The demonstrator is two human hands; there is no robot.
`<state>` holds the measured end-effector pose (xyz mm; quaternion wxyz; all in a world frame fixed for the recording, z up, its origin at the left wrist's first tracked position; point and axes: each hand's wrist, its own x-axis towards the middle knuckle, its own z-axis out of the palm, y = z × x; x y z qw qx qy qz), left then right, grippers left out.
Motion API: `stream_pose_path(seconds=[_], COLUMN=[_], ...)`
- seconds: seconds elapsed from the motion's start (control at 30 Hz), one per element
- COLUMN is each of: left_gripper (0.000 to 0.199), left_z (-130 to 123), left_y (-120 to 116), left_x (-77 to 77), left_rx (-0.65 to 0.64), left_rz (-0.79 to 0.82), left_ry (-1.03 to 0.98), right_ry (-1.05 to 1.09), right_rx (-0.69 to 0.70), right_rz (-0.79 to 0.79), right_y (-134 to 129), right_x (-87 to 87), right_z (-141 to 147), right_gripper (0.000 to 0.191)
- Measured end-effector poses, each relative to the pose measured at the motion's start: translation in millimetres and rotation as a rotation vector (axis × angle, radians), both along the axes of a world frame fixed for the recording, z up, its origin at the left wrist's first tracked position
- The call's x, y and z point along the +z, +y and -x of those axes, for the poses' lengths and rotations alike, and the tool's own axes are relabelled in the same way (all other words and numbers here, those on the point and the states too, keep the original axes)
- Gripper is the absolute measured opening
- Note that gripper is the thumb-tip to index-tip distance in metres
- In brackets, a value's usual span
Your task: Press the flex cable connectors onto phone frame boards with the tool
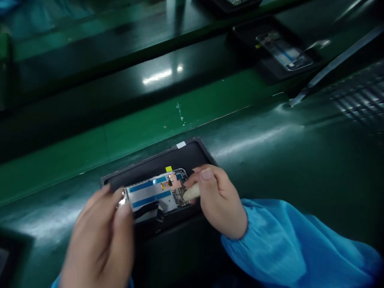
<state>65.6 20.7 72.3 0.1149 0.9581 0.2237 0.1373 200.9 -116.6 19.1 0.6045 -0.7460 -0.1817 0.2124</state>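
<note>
Blue-sleeved hands (219, 200), two, at one phone (151, 193)

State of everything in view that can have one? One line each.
Near phone: opened, internals exposed
Near tray: near phone in it
Yellow tab: sticking out past near phone's upper edge
Left hand: fingers curled at near phone's left end, blurred; grip unclear
Right hand: fingers bent at its right end; grip unclear
Far phone: opened, internals exposed
Far tray: far phone in it
</note>
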Motion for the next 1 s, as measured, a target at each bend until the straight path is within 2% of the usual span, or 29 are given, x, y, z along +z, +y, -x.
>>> stream_pose_path(seconds=[0.13, 0.23, 0.4, 0.57, 0.73, 0.9, 1.0], left_gripper=[0.027, 0.026, 0.022, 0.02, 0.02, 0.026, 0.029], left_z=[-43, -51, -42, -44, -44, -41, -41], left_y=[5, 1, 1, 0, -4, -7, -10], left_x=[-25.5, -37.7, -30.4, -30.5, -38.0, -40.5, -40.4], left_rx=[-0.134, -0.158, -0.164, -0.139, -0.143, -0.214, -0.208], left_rz=[-0.015, -0.004, 0.114, 0.191, 0.128, 0.005, -0.055], left_ry=[0.212, 0.296, 0.302, 0.198, 0.097, 0.089, 0.104], right_ry=[0.083, 0.107, 0.087, -0.051, -0.161, -0.187, -0.185], right_rx=[0.008, 0.038, 0.075, 0.014, -0.021, 0.005, 0.028], right_rz=[0.028, 0.041, 0.069, 0.034, -0.079, -0.098, -0.105], right_y=[3, 2, 2, 11, 24, 24, 22], right_x=[3.4, 5.7, 8.9, 11.2, 8.6, -0.9, -4.5], right_z=[-4, -6, -9, -9, -7, -6, -6], right_gripper=[0.03, 0.027, 0.028, 0.028, 0.022, 0.016, 0.017])
